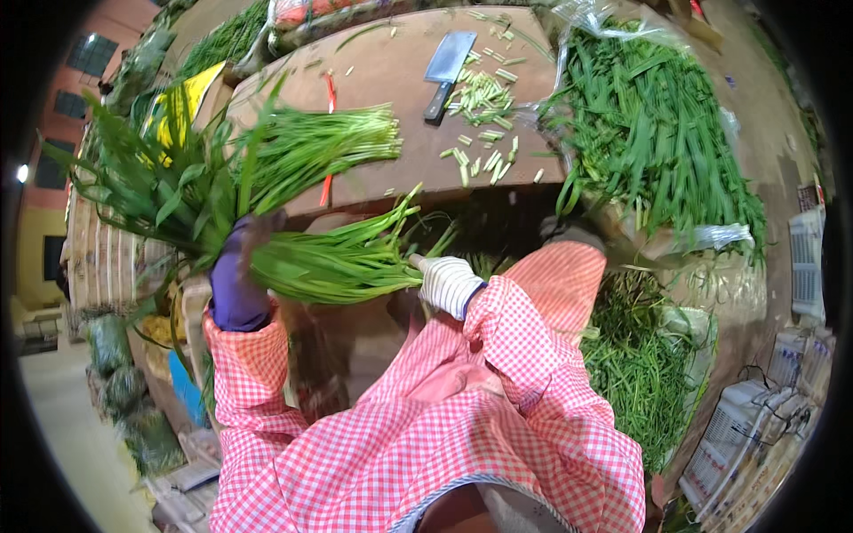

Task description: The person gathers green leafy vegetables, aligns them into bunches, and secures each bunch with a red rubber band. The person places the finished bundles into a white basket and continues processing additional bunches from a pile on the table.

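A bunch of long, leafy green stalks stretches across in front of me over the near edge of the table. My left hand, blurred by motion below a purple cuff, is closed around its leafy side. In a white striped glove, my right hand has its fingers curled at the pale stem ends. Beyond them a second bunch of green stalks lies on the brown table, across a red tie strip. A cleaver with a black handle rests farther back, beside chopped pale stem pieces.
A big heap of green leaves on clear plastic sits at the right. More loose greens lie low at my right side, near white plastic crates. Bagged greens stand at the far left. A yellow sheet is behind the leaves.
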Motion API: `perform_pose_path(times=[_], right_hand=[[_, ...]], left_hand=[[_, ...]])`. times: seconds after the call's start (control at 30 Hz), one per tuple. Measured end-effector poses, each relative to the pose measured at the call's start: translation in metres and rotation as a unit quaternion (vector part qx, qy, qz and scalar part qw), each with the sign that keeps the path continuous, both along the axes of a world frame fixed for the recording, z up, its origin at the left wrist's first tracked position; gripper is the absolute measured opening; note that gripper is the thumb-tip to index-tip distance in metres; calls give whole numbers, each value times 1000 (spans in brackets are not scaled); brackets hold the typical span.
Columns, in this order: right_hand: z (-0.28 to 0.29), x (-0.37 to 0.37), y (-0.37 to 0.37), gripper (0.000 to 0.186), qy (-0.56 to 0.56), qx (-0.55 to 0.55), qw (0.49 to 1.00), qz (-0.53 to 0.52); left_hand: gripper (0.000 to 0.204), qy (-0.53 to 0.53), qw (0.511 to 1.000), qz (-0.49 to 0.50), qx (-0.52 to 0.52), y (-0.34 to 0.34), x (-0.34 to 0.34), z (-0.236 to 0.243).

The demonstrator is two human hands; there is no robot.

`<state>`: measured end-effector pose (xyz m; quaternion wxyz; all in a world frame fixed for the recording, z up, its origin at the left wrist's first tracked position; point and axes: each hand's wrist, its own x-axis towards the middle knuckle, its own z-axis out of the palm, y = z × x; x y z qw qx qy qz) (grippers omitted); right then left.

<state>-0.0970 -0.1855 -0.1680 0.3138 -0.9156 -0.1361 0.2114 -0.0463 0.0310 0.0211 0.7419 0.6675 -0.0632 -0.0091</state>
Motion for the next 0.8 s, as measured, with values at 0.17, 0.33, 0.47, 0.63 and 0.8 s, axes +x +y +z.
perform_pose_path(times=[0.17,0.33,0.47,0.63,0.8], right_hand=[[-49,-41,0,23,121,15,993,-7],[-87,-59,-84,18,26,-254,966,-35],[-36,-26,-105,27,0,-23,970,-240],[63,7,-11,61,19,113,978,-173],[57,15,55,54,9,85,995,-48]], left_hand=[[21,40,996,73,-16,67,-50,-5],[20,33,993,102,-57,97,-72,-20],[19,80,986,123,-78,111,-76,-28],[32,11,1000,17,17,134,-94,-52],[47,198,970,-10,-139,298,-152,-188]])
